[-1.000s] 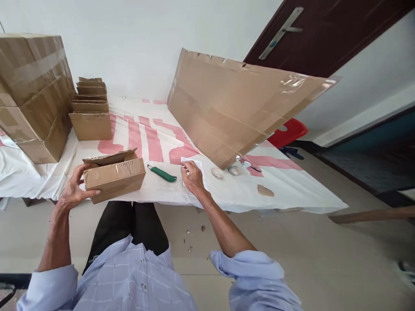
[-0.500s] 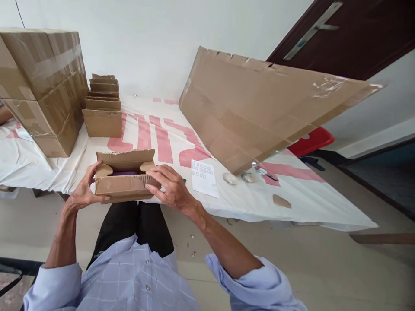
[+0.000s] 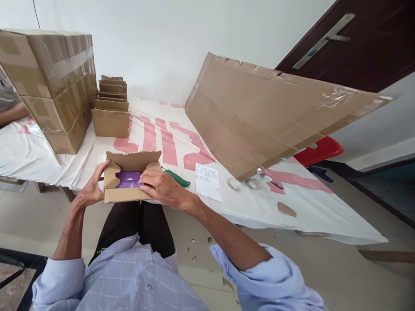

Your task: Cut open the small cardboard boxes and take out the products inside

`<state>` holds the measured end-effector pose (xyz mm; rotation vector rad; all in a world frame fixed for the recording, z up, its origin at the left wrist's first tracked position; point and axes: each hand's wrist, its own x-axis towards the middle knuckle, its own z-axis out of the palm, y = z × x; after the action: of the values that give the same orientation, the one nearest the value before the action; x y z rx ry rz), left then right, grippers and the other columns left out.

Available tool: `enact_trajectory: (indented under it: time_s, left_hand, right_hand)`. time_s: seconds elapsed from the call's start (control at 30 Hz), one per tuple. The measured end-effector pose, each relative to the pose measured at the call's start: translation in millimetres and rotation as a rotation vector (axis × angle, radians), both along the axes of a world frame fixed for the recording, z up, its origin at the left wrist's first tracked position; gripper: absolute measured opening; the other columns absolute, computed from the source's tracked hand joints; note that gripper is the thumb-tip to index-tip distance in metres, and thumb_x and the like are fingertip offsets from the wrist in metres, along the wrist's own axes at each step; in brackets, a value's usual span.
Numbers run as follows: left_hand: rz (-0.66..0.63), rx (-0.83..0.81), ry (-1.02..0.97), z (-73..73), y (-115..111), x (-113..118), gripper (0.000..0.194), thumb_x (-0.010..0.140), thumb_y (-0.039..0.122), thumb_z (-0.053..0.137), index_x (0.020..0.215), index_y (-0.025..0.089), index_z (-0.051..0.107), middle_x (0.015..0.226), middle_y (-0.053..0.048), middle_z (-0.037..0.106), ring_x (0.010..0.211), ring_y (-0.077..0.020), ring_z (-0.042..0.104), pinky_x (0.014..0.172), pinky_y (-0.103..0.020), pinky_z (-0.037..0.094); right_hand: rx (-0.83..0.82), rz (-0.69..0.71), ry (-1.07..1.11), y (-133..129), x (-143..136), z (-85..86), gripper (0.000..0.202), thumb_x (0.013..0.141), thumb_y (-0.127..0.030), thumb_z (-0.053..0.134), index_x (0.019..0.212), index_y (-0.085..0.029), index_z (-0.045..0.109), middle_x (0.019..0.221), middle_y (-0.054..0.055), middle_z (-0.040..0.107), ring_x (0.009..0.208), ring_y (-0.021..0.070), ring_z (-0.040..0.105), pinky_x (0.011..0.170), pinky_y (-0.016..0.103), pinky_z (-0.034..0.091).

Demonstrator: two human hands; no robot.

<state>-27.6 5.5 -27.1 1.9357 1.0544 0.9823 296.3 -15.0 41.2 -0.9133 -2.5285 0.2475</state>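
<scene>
A small brown cardboard box (image 3: pixel 125 195) is at the table's front edge, its flaps raised. Inside it lies a purple package (image 3: pixel 127 178), partly hidden by the box's front flap and my fingers. My left hand (image 3: pixel 92 188) grips the box's left end, thumb and fingers around its side. My right hand (image 3: pixel 164 186) reaches over the box's right end, with its curled fingertips on the purple package. Just right of this hand, a green-handled tool (image 3: pixel 177 178) lies on the table; its other end is mostly hidden.
Large taped cartons (image 3: pixel 58 82) are stacked at the left, beside a row of open small boxes (image 3: pixel 112 123). A big cardboard sheet (image 3: pixel 259 112) leans at the right. A marked paper (image 3: pixel 208 183) and tape rolls (image 3: pixel 234 184) lie before it. Another person's arm (image 3: pixel 14 114) shows at far left.
The box's front flap has been folded outward and the purple package shows more. My right hand has moved from the box's front edge to inside. The view has shifted slightly left.
</scene>
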Motion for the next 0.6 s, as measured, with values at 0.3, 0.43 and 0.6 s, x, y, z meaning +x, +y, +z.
enact_trajectory:
  time_s: [0.3, 0.43, 0.6]
  left_hand:
    - [-0.048, -0.061, -0.053, -6.7, -3, 8, 0.131, 0.067, 0.062, 0.102, 0.177, 0.033, 0.036, 0.180, -0.021, 0.033, 0.166, -0.0525, 0.038, 0.125, -0.070, 0.050]
    - [-0.059, -0.067, -0.062, -9.3, -3, 10, 0.133, 0.065, 0.056, 0.104, 0.178, 0.035, 0.036, 0.181, -0.021, 0.032, 0.166, -0.0523, 0.037, 0.124, -0.070, 0.050]
    - [-0.061, -0.038, -0.041, -10.9, -4, 11, 0.126, 0.071, 0.051, 0.100, 0.178, 0.033, 0.035, 0.179, -0.021, 0.033, 0.166, -0.0513, 0.037, 0.124, -0.069, 0.051]
  right_hand:
    - [-0.138, -0.130, -0.656, 55, -46, 2.6, 0.017, 0.101, -0.027, 0.079, 0.117, -0.021, 0.081, 0.111, 0.017, 0.084, 0.112, 0.0335, 0.080, 0.096, 0.039, 0.055]
    - [-0.154, -0.110, -0.774, 61, -54, -4.3, 0.027, 0.097, -0.013, 0.072, 0.120, -0.022, 0.083, 0.115, 0.019, 0.085, 0.111, 0.0336, 0.082, 0.091, 0.040, 0.055]
    - [-0.122, -0.145, -0.678, 65, -56, -13.2, 0.022, 0.091, -0.008, 0.076, 0.104, -0.023, 0.085, 0.102, 0.017, 0.086, 0.102, 0.0333, 0.083, 0.086, 0.040, 0.056]
